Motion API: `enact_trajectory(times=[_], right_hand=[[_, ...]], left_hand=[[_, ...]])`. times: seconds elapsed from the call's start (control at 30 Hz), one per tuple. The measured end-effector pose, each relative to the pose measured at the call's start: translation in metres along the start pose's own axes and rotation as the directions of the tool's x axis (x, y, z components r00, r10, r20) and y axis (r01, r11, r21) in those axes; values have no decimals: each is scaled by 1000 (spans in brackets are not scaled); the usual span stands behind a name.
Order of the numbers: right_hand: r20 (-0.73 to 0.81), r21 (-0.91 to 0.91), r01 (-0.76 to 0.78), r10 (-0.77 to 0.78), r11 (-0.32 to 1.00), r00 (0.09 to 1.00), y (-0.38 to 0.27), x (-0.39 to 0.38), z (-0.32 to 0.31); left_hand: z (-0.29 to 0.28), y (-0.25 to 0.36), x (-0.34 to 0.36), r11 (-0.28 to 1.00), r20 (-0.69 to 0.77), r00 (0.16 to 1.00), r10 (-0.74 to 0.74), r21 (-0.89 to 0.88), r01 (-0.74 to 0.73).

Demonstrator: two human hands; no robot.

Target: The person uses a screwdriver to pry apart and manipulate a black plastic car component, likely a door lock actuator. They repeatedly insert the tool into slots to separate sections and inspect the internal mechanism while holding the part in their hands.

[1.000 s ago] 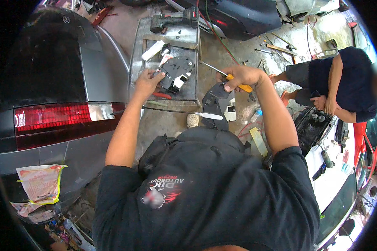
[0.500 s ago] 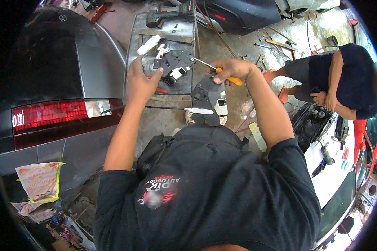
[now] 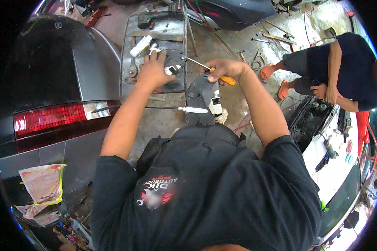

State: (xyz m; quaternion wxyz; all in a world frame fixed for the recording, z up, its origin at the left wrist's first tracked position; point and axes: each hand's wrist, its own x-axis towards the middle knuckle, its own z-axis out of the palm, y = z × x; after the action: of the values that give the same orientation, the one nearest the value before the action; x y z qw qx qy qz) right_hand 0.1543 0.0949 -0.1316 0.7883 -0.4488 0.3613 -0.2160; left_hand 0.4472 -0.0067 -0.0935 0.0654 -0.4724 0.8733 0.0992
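A black plastic part with a white connector, which looks like a door latch, lies on the metal tray. My left hand grips it, fingers over its far left side and thumb at its near edge. My right hand holds an orange-handled screwdriver whose tip meets the right end of that latch. Beneath my right fingertips hangs a second, similar latch with a white block on its right side. A black cable with a white sleeve stretches across its lower part to the left.
The tray also carries a black power tool, a white tube and a wrench. A dark car's tail light is at left. Another person is at right beside a white panel. Tools lie on the floor.
My left hand has moved from beside the latch on the tray to over it, gripping it. The screwdriver tip still meets its right end. The whole view has shifted slightly.
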Motion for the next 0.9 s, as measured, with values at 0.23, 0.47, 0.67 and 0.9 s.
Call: enact_trajectory(times=[0.23, 0.47, 0.67, 0.9], right_hand=[[-18, 80, 11, -9, 997, 1000, 12, -19, -1], [-40, 101, 15, -11, 995, 999, 10, -21, 0], [-21, 61, 37, -36, 997, 999, 14, -21, 0], [17, 38, 46, -47, 998, 999, -19, -12, 4]], left_hand=[[-1, -15, -16, 998, -73, 996, 56, 11, -56], [6, -14, -19, 995, -90, 995, 52, 89, -44], [-1, -5, -29, 987, -168, 983, 71, 151, -46], [-44, 42, -60, 268, 389, 866, 313, -911, 312]])
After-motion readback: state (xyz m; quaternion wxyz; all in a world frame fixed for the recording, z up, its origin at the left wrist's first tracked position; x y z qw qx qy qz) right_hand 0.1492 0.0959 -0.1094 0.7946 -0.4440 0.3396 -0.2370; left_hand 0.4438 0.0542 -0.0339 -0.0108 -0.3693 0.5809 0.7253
